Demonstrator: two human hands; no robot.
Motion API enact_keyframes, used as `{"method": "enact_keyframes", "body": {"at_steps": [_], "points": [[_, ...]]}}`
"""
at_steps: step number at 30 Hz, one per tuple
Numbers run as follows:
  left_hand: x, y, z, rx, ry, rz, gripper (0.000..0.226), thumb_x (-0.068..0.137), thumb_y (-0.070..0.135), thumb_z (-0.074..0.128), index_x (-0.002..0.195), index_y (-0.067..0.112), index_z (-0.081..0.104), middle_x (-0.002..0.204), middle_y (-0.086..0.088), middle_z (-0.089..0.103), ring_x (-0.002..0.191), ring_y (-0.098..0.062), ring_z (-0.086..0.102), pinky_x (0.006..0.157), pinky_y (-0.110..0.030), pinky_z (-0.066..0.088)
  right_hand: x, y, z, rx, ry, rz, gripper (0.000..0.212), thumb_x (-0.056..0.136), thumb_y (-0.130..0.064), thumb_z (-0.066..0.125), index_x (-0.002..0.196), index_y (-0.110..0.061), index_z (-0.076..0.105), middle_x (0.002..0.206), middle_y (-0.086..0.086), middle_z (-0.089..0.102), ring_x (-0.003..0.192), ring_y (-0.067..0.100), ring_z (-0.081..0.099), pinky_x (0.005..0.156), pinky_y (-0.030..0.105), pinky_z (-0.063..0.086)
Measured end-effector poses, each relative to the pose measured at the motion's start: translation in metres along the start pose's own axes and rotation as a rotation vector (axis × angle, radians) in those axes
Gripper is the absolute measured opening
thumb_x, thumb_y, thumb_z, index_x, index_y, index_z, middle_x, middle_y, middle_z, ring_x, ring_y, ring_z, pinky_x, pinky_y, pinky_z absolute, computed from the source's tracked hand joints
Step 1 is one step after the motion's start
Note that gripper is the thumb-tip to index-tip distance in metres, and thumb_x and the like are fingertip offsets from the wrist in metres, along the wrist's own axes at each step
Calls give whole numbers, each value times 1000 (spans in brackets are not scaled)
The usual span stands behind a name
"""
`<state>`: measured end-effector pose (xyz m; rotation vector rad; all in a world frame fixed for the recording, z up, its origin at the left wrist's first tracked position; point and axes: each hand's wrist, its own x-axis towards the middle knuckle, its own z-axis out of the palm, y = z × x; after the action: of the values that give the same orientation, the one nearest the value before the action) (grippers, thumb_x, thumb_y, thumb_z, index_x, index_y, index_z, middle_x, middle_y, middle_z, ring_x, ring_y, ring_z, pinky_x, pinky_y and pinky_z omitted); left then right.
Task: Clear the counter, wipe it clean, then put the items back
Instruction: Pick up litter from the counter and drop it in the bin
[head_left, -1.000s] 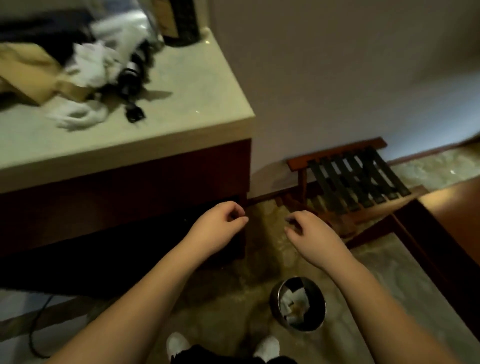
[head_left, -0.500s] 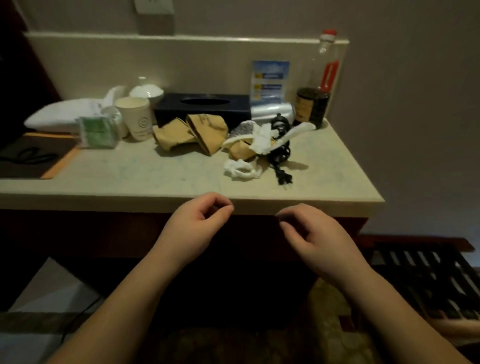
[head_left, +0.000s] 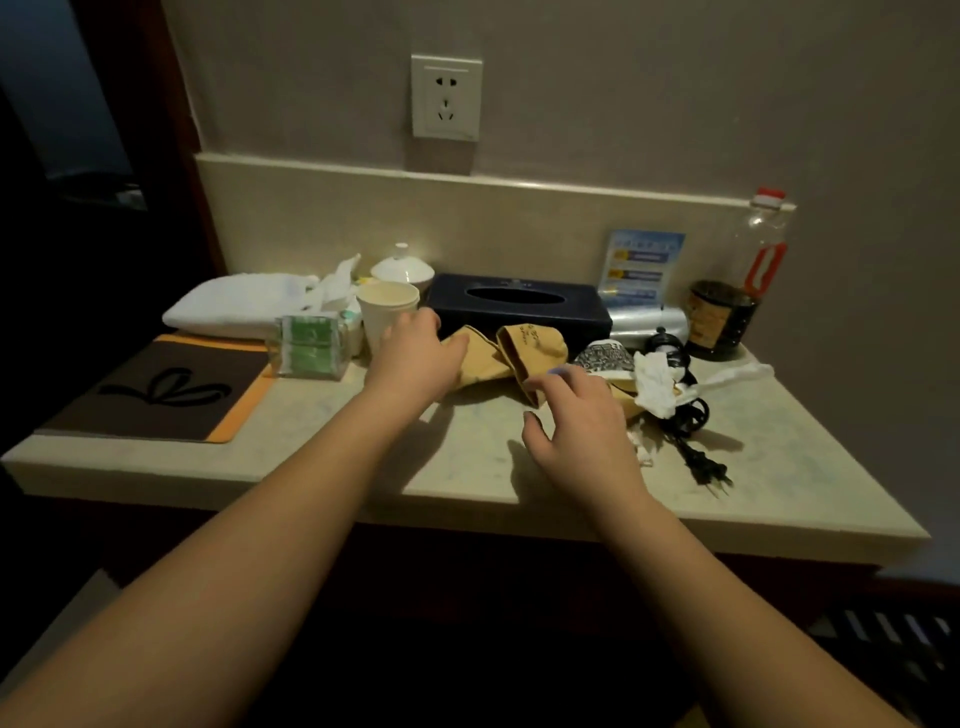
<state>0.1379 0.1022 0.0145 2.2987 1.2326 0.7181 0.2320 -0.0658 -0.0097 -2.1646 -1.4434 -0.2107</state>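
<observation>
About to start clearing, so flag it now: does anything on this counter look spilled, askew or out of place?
No spill shows. The right half is messy: crumpled white tissues lie over a loose black power cord, whose plug points toward the front edge. Tan folded socks lie in front of the dark tissue box, with the left hand on them.

Likely a hotel room: counter (head_left: 363, 467) with tissue box (head_left: 519, 312), paper cup (head_left: 387, 317), folded towel (head_left: 234, 306) (dim light).

On the counter (head_left: 467, 462), the mat (head_left: 156, 387) lies at frame left, the cup (head_left: 385, 312) left of the tissue box (head_left: 519, 309), the bottle (head_left: 737, 301) far right, the plug (head_left: 706, 467) in front of it.
</observation>
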Motion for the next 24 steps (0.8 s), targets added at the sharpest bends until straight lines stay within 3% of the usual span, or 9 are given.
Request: {"method": "enact_keyframes", "body": {"at_steps": [2,6,13,17,21,24], "points": [[15,0,6,28,-76,-55,56,92,49,52,137,17,45,133,-8,49,116,-27,52,92,-45,51,12,-9,9,-48,4,100,46,91,-34,54,135,-25,45,135,-2,42,125,16,37,109,37,30],[25,-4,15,88,-251,-126,63,87,48,60,138,16,42,123,-8,56,104,-25,59,84,-42,55,16,-14,31,-134,-52,170,49,93,-39,51,140,-31,38,148,-1,29,135,20,26,113,41,22],[23,-14,14,6,-240,-80,69,81,35,72,139,17,39,135,-7,49,114,-25,54,82,-34,51,21,-9,42,-203,-137,195,44,95,-41,39,139,-36,38,158,4,16,145,26,7,116,50,9],[16,-15,10,-40,-240,-83,56,81,25,70,131,18,45,124,-4,52,102,-22,57,77,-33,52,21,-9,43,-231,-160,199,47,96,-42,34,142,-34,35,158,1,18,145,24,9,115,49,10],[6,-21,-3,-103,-238,-66,23,84,22,60,106,17,56,100,-4,57,82,-17,57,59,-29,45,20,-10,42,-244,-178,187,51,96,-41,33,145,-28,32,157,-4,21,143,19,15,113,47,16],[-8,-28,-11,-143,-221,-43,11,87,26,58,94,17,58,90,-3,59,77,-17,58,58,-29,47,20,-10,42,-256,-156,186,53,96,-40,34,146,-27,31,156,-5,23,142,18,18,112,46,18]]}}
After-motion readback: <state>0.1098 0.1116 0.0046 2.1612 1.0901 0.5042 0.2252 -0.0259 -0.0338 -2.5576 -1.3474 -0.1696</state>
